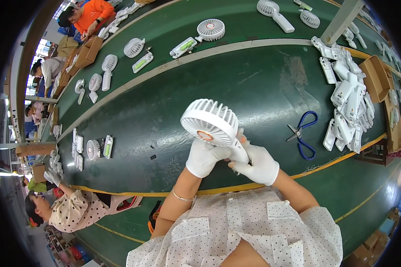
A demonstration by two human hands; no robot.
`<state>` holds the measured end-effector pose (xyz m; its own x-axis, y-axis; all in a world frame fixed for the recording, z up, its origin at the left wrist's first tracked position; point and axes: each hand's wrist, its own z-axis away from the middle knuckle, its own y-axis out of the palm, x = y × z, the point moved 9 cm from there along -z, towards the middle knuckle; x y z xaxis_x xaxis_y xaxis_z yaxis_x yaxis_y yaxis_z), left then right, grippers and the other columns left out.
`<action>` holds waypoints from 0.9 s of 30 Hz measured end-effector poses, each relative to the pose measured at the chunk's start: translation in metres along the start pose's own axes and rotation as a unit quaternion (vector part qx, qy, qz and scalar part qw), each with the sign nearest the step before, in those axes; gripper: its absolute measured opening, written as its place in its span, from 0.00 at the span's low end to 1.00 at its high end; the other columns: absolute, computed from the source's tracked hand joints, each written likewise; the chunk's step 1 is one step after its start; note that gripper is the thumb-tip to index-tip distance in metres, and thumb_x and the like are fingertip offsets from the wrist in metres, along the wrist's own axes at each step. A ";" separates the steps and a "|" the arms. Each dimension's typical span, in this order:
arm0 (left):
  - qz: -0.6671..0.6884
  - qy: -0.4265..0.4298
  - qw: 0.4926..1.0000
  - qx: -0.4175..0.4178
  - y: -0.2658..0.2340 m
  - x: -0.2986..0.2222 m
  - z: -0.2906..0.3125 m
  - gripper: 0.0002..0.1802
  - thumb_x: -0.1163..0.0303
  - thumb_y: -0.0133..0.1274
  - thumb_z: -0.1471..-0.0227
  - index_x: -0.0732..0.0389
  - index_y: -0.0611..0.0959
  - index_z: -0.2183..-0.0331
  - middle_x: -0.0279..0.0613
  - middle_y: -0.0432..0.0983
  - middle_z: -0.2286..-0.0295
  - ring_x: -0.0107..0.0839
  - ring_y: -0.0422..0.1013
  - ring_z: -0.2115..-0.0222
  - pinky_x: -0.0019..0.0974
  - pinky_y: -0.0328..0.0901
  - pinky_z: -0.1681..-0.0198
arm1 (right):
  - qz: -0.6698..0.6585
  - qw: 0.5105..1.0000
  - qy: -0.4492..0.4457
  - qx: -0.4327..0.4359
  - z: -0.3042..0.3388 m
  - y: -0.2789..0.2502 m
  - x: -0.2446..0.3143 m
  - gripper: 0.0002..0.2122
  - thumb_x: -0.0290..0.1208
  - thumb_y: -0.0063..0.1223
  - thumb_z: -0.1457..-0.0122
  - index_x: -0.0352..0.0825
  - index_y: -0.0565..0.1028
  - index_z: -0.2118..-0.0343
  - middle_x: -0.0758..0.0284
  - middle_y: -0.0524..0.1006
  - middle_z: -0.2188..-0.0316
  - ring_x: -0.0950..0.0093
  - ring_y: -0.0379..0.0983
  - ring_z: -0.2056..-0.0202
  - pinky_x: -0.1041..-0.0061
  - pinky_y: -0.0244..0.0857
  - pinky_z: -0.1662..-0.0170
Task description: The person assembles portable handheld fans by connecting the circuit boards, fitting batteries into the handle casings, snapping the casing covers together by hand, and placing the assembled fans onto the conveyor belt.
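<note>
A white handheld fan [211, 121] is held in front of me above the green bench, its round slatted head tilted up with an orange ring at the centre. My left hand [205, 159], in a white glove, is closed around the underside of the head and the neck. On the handle [239, 153], my gloved right hand [259, 163] grips from the right, its fingers wrapped partly out of sight behind. To the right, blue-handled scissors [304, 135] lie on the bench with their blades parted.
A heap of white fan casings [349, 100] fills the bench's right end, beside a cardboard box [376, 79]. Fans with exposed green batteries [182, 47] lie on the far strip beyond a pale rail [249, 43]. Fan parts [93, 149] sit at left, near a co-worker [75, 209].
</note>
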<state>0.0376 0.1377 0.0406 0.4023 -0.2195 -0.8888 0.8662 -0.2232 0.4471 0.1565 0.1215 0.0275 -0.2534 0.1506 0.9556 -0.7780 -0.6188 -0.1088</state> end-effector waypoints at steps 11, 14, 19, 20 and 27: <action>0.012 -0.064 0.997 -0.046 0.012 -0.002 0.000 0.26 0.80 0.53 0.49 0.69 0.70 0.47 0.53 0.76 0.53 0.43 0.74 0.51 0.43 0.70 0.48 | -0.118 0.989 0.089 -0.018 0.001 0.003 -0.001 0.09 0.31 0.54 0.40 0.30 0.77 0.64 0.67 0.80 0.73 0.85 0.72 0.78 0.84 0.65 0.77; 0.018 -0.067 0.996 -0.056 0.012 -0.001 0.000 0.26 0.80 0.53 0.49 0.68 0.70 0.47 0.53 0.76 0.53 0.42 0.74 0.51 0.42 0.71 0.49 | -0.124 0.987 0.101 -0.025 0.003 0.003 -0.002 0.09 0.30 0.54 0.42 0.29 0.77 0.63 0.65 0.80 0.73 0.82 0.72 0.79 0.81 0.66 0.77; 0.252 -0.072 0.965 -0.004 0.023 0.012 -0.005 0.28 0.67 0.60 0.46 0.65 0.70 0.47 0.53 0.75 0.52 0.45 0.75 0.53 0.45 0.70 0.47 | -0.441 0.886 0.098 0.108 0.003 0.023 -0.030 0.16 0.36 0.56 0.45 0.27 0.77 0.60 0.58 0.79 0.75 0.69 0.73 0.83 0.76 0.65 0.80; 0.282 -0.043 0.957 0.051 0.026 0.015 -0.002 0.32 0.62 0.62 0.46 0.64 0.69 0.44 0.52 0.75 0.52 0.46 0.74 0.51 0.47 0.67 0.43 | -0.553 0.807 0.088 0.186 0.009 0.038 -0.021 0.17 0.37 0.58 0.45 0.27 0.77 0.59 0.58 0.79 0.74 0.68 0.74 0.82 0.76 0.66 0.79; -0.117 -0.092 0.988 -0.034 0.002 0.011 0.007 0.30 0.75 0.54 0.49 0.68 0.70 0.44 0.46 0.76 0.52 0.36 0.71 0.49 0.39 0.64 0.42 | -0.122 0.981 0.061 0.135 -0.016 0.023 0.014 0.15 0.28 0.58 0.46 0.34 0.76 0.55 0.67 0.80 0.71 0.80 0.76 0.73 0.79 0.70 0.71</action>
<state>0.0417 0.1287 0.0321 0.1329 -0.3402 -0.9309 0.9493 -0.2262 0.2182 0.1260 0.1216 0.0345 -0.1591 0.4009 0.9022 -0.6482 -0.7317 0.2108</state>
